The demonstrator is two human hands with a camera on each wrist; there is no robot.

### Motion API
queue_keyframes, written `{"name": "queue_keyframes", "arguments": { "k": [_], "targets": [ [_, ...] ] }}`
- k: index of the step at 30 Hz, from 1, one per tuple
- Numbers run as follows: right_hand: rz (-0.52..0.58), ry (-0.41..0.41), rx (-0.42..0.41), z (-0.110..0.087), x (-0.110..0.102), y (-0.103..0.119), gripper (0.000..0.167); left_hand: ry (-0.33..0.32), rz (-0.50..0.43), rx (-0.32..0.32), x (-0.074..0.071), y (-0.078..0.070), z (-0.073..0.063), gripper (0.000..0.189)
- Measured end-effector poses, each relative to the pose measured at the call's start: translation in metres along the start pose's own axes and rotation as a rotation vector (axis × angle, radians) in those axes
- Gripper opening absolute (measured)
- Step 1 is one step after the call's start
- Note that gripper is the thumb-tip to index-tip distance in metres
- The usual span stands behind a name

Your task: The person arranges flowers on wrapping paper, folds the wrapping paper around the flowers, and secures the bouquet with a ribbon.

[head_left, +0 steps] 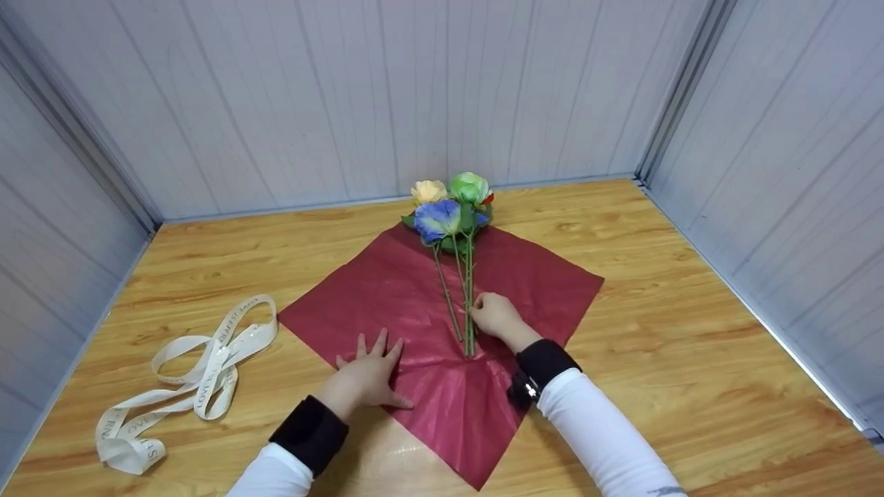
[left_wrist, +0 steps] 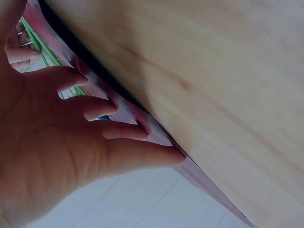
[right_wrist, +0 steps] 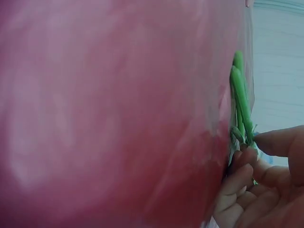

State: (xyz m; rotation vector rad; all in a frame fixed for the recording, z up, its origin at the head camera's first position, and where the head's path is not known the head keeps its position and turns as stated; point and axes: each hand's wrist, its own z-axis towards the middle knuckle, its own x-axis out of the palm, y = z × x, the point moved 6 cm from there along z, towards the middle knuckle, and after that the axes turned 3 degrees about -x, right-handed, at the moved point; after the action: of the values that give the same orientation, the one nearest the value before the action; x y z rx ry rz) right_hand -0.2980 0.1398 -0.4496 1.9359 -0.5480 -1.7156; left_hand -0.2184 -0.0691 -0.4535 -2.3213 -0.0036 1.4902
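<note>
A dark red sheet of wrapping paper lies cornerwise on the table. Several stemmed flowers rest on it, among them a blue flower, a green flower and a cream flower, blooms toward the far corner. My right hand pinches the green stems between thumb and fingers, near their cut ends; one stem lies apart to the left. With fingers spread, my left hand rests on the paper's near left edge. The left wrist view shows that hand's fingertips along this edge.
A long cream ribbon with printed letters lies in loose loops at the left of the wooden table. Pale panel walls stand behind the table and at both sides. The blooms are close to the back wall.
</note>
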Motion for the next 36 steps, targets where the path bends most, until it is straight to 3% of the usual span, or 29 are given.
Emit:
{"name": "queue_keyframes", "arguments": {
  "k": [6,12,19,25,32,36],
  "targets": [
    [-0.017,0.007,-0.03,-0.001,0.003,0.005,0.03,-0.002,-0.004,-0.009,0.001,0.004,-0.002,0.105],
    [-0.028,0.009,-0.016,-0.003,0.004,0.005,0.018,-0.003,0.001,-0.005,0.001,0.004,-0.001,0.105],
    [0.023,0.052,-0.01,-0.009,-0.002,0.001,0.018,-0.004,0.011,-0.007,0.002,0.003,0.001,0.105],
    [-0.022,0.135,-0.205,-0.024,-0.015,-0.009,0.023,0.007,0.007,0.003,0.002,-0.001,0.002,0.105],
    [-0.199,0.3,-0.465,-0.053,-0.025,-0.017,0.052,0.001,0.011,-0.004,0.0,0.001,0.001,0.105],
    [-0.268,0.418,-0.519,-0.071,-0.023,-0.015,0.071,0.001,0.013,0.005,0.0,0.001,0.001,0.106]
  ]
}}
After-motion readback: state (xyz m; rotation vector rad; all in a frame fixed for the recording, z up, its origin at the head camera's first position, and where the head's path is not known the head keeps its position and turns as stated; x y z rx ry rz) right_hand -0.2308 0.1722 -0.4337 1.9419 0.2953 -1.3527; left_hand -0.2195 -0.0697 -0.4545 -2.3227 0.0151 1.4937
